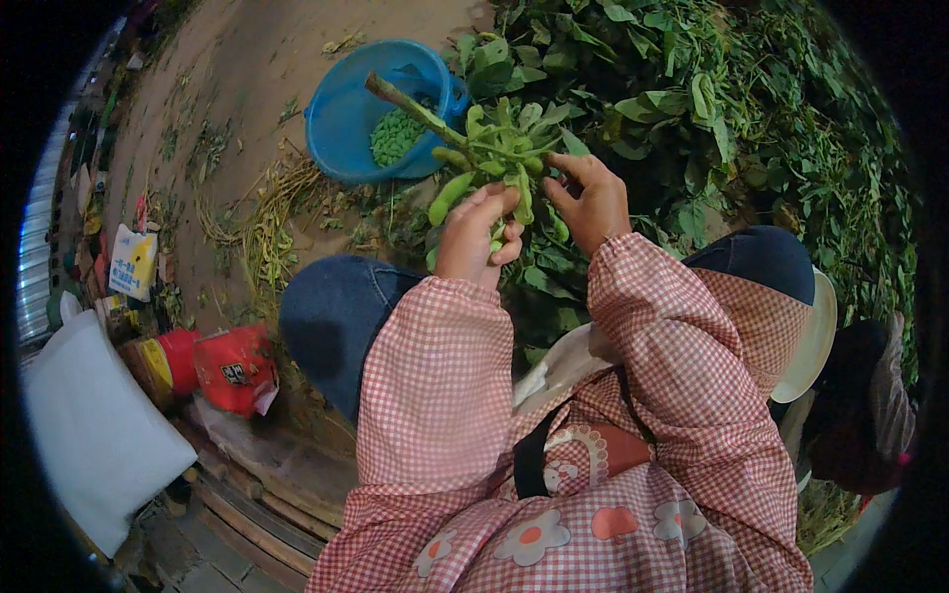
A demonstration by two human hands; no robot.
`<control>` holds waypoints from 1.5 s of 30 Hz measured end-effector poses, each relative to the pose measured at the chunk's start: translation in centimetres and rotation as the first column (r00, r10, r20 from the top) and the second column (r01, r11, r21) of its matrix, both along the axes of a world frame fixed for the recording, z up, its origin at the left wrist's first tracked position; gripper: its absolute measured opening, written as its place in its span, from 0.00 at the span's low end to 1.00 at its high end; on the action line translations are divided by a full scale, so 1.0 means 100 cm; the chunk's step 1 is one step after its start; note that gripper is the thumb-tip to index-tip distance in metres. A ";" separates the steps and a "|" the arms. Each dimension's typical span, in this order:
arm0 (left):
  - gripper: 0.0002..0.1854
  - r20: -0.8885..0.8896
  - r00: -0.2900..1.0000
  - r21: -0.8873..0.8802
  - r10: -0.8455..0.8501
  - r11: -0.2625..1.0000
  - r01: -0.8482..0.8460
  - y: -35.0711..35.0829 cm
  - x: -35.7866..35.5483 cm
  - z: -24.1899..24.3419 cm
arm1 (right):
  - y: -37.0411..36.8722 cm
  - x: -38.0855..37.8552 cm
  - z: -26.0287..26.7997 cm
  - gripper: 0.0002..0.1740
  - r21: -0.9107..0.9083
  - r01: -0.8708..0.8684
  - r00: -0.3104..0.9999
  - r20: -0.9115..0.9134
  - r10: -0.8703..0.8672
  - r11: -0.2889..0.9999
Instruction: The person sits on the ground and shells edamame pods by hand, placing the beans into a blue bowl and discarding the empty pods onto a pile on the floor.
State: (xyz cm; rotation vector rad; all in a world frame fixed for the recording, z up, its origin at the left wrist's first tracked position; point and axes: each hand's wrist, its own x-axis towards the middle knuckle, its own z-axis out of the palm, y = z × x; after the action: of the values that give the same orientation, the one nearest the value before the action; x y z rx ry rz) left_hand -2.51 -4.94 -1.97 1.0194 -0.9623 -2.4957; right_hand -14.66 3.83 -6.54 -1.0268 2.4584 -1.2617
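Between my hands is a cut soybean stalk [419, 111] with a cluster of green pods [451, 197] and small leaves at its near end. My left hand [478, 230] is closed around pods at the lower side of the cluster. On the cluster's right side, the thumb and forefinger of my right hand [591, 194] touch it; whether they pinch a pod cannot be told. Behind the stalk, a blue plastic bucket [345, 148] holds loose green beans [397, 137]. The thick bare end of the stalk reaches over the bucket's opening.
A large heap of leafy bean plants [667, 111] spreads across the back and right. Dry stems [274, 222] lie on the dirt ground at left. Nearer are a red packet [236, 368], a white and yellow packet [133, 262] and a white block or bag [104, 430].
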 end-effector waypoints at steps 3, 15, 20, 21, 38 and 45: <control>0.10 -0.022 0.998 0.027 -0.054 0.998 0.055 0.000 0.000 0.001 | 0.000 -0.001 0.001 0.12 -0.097 -0.004 0.999 0.032 0.007 0.995; 0.13 0.009 0.998 0.011 0.056 0.998 -0.056 -0.003 0.000 -0.001 | 0.006 -0.001 0.032 0.09 -0.090 -0.121 0.982 -0.156 0.106 0.989; 0.14 0.039 0.997 0.004 0.069 0.998 -0.069 -0.004 0.000 -0.003 | 0.006 -0.005 0.036 0.08 -0.038 -0.119 0.988 -0.101 0.115 0.992; 0.14 0.027 0.998 0.011 0.060 0.998 -0.060 -0.005 0.000 -0.004 | 0.006 -0.006 0.036 0.08 -0.033 -0.117 0.989 -0.091 0.114 0.993; 0.12 0.014 0.996 0.019 0.089 0.996 -0.089 -0.005 -0.001 -0.012 | 0.014 0.026 -0.025 0.18 0.049 -0.009 0.996 0.094 0.004 0.999; 0.14 -0.011 0.993 0.059 0.117 0.991 -0.116 -0.008 -0.003 -0.011 | 0.018 0.016 -0.003 0.10 0.034 -0.028 0.990 0.136 0.023 0.999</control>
State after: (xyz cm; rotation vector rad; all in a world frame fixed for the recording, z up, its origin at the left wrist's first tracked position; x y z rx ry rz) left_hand -2.81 -5.71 -3.11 1.0421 -0.8057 -2.4449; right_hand -13.04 5.65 -6.82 -0.9280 2.3500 -1.2324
